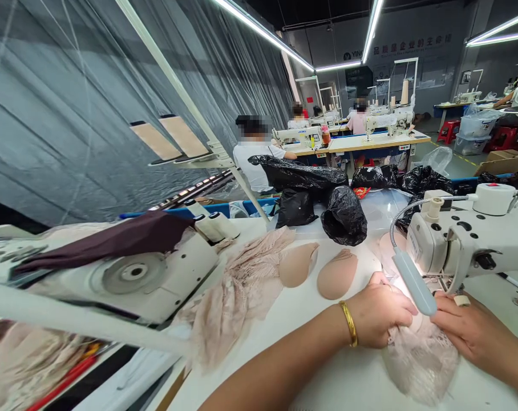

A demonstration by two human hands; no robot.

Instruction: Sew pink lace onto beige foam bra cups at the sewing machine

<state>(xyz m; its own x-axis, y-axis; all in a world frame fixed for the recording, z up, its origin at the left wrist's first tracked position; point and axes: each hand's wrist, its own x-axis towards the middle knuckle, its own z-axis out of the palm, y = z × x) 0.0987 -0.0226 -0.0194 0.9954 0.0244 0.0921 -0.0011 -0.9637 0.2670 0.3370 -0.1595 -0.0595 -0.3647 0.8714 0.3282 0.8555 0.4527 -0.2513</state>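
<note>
My left hand (383, 311), with a gold bangle at the wrist, is closed on the near side of a sewing machine (434, 237). Its fingers grip the left edge of pale pink lace fabric (425, 365), which bunches and drapes toward me over the table. On the other side, my right hand (466, 322) has its fingers curled on the same lace, a light band around one finger. A lit lamp (414, 284) on a bent neck hangs over the work and hides the needle area. Two beige moulded bra cups (338, 275) (299, 265) lie left of my left hand.
More lace (242, 297) lies in a heap on the white table. Black plastic bags (343, 214) stand along the back. At left are another machine (156, 279) under dark cloth and a slanting thread-stand pole (169, 74). Co-workers (254, 165) sit at machines beyond.
</note>
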